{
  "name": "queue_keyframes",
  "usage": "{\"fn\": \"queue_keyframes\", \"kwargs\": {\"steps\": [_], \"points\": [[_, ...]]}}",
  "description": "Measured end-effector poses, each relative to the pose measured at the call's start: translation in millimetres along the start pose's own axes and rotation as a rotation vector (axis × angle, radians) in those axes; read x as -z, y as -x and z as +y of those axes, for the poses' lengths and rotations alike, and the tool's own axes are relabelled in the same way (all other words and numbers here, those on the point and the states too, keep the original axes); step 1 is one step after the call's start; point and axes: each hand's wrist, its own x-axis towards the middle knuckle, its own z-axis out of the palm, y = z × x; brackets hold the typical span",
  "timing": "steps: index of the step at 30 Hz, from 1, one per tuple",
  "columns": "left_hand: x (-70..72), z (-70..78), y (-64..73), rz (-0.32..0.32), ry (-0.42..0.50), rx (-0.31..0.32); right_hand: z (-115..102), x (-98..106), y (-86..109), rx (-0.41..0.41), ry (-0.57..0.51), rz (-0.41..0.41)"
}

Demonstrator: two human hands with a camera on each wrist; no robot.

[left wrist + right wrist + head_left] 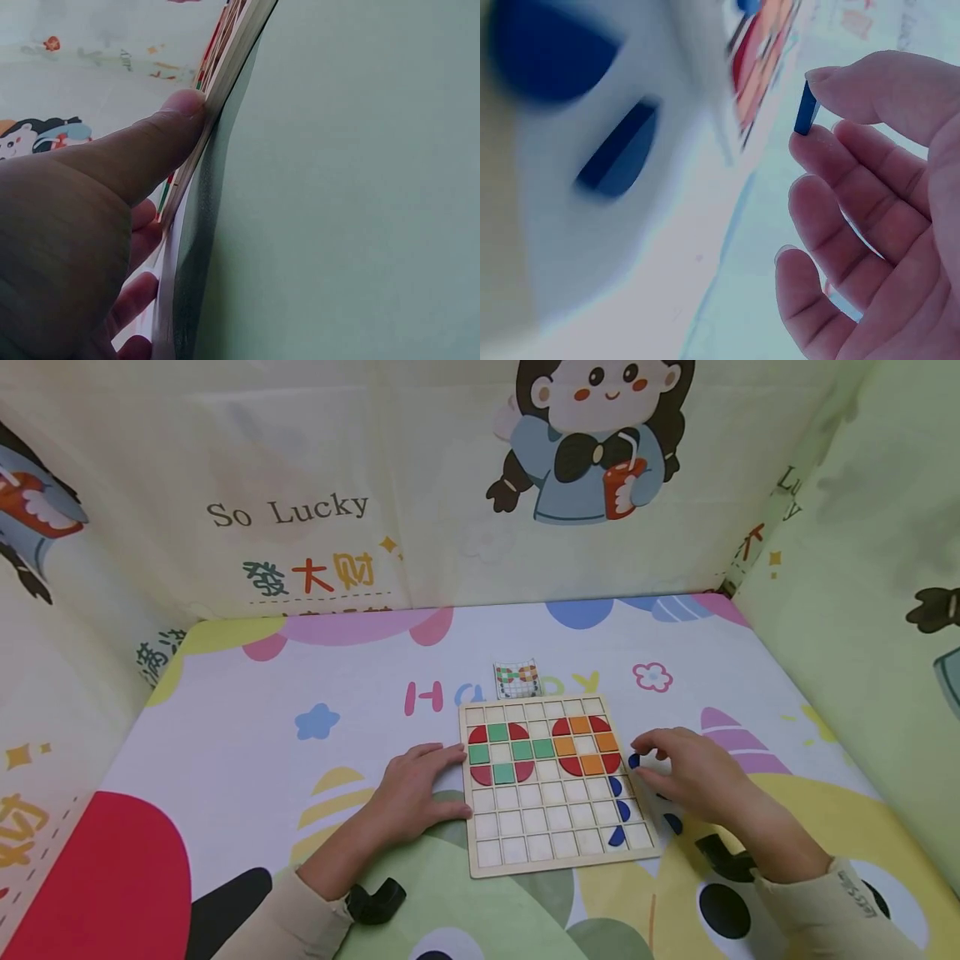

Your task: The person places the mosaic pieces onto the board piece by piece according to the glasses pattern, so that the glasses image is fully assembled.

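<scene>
A light wooden grid board [513, 852] lies on the printed cloth. My left hand [408, 789] rests at its left edge, the thumb [161, 135] and fingers extended against the side. Beyond the right edge, my right hand [693, 772] pinches a small dark blue half-round piece [805, 112] between thumb and index fingertip, the other fingers loosely bent. Red quarter-round pieces [480, 774], green squares [498, 732] and orange squares [580, 725] form two rings joined by green in the upper rows. Three blue half-rounds [623, 811] sit in a column near the board's right side.
More blue half-round pieces [672, 823] lie on the cloth under and beside my right hand. A small card [517, 679] with a printed grid pattern lies just behind the board. Printed fabric walls [435, 560] enclose the back and both sides.
</scene>
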Motion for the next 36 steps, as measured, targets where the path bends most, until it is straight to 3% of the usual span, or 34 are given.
{"fn": "queue_keyframes", "kwargs": {"steps": [10, 23, 36], "points": [[-0.2, -0.3, 0.1, -0.003, 0.0, 0.006, -36, -4, -8.4, 0.127, 0.012, 0.019], [-1.0, -1.5, 0.0, -0.012, 0.005, 0.007, -87, -26, -30.9, 0.314, 0.014, -0.045], [0.7, -1.9, -0.6, -0.016, 0.001, 0.016, -126, -50, -42.5, 0.364, 0.055, -0.134]]}}
